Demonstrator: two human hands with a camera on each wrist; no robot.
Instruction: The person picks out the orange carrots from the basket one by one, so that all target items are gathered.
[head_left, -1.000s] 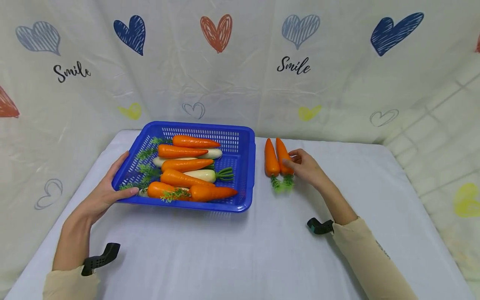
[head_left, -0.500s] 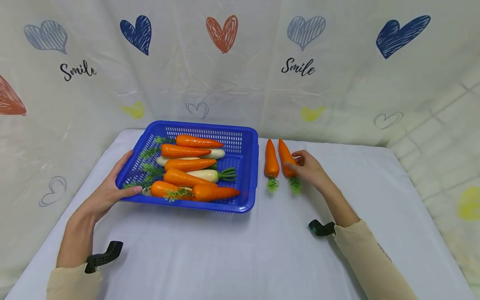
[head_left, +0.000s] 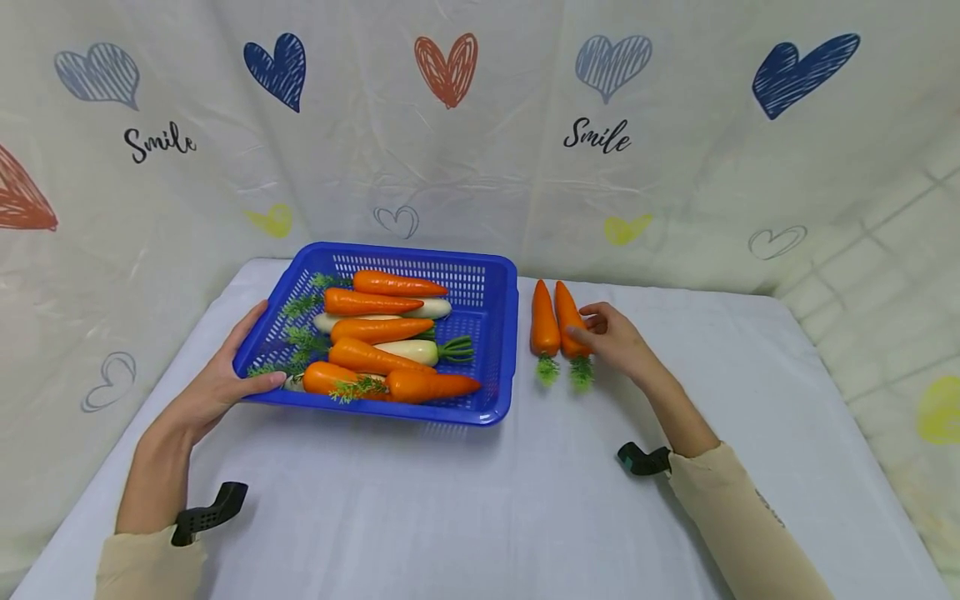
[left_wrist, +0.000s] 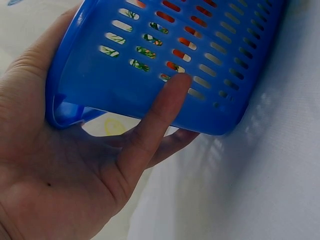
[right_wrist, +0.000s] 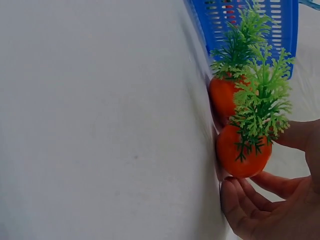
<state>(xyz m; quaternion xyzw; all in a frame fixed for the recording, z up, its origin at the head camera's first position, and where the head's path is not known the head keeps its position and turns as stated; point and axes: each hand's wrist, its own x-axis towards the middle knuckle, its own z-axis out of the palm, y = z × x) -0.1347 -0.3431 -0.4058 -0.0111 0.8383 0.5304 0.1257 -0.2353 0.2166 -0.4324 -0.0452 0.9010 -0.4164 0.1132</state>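
My left hand (head_left: 213,387) grips the left end of a blue slotted basket (head_left: 501,325), thumb at the near left corner. In the left wrist view its fingers lie against the basket's outer wall (left_wrist: 115,90). Inside lie several orange carrots (head_left: 382,331) and white radishes (head_left: 408,350), with leafy tops mostly to the left. Two carrots rest side by side on the table right of the basket, tips pointing away. My right hand (head_left: 618,340) holds the right-hand carrot (head_left: 567,312) between thumb and fingers, close beside the left-hand carrot (head_left: 545,325). Both leafy tops face the right wrist camera.
A white cloth (head_left: 420,517) covers the table. Behind it hangs a pale curtain (head_left: 495,167) printed with hearts and "Smile". Black wrist devices (head_left: 210,512) sit on both forearms, below beige sleeves' cuffs.
The right-hand carrot swung its leafy end out to the right, then came back left alongside the other carrot. My left hand stays on the basket; the head view shifted slightly.
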